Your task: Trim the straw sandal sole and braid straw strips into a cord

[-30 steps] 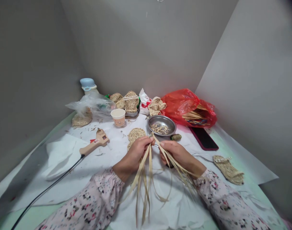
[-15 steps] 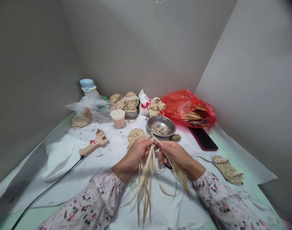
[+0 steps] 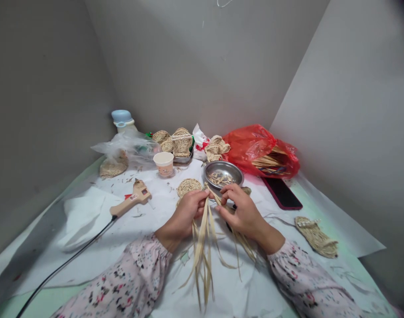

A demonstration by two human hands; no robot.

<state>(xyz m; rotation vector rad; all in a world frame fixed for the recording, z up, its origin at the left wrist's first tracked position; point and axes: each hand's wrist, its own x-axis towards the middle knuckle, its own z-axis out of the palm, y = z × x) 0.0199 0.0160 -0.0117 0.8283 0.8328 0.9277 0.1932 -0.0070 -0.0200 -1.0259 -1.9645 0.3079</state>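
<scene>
My left hand [image 3: 191, 207] is closed in a pinch around the gathered top of a bundle of pale straw strands [image 3: 202, 245]. Long loose ends hang from that pinch toward the front of the table. Just right of it, my right hand [image 3: 243, 210] has its thumb and curled fingers apart. Some strands pass beside and behind this hand, fanning out below it to the right. A coiled straw disc [image 3: 189, 186] lies behind my left hand, partly covered by it. Beyond my fingers stands a steel bowl [image 3: 239, 177] with short straw scraps in it.
A glue gun [image 3: 132, 203] with a black cord lies left, near a paper cup [image 3: 164, 164]. Woven straw slippers [image 3: 182, 142] stand at the back; another woven piece [image 3: 316, 236] lies right. A red plastic bag [image 3: 244, 150] of straw sits behind a phone [image 3: 283, 193].
My right hand has loosened its grip on the strands, and its thumb and fingers have spread apart. My left hand keeps its pinch; the hanging ends have swung slightly.
</scene>
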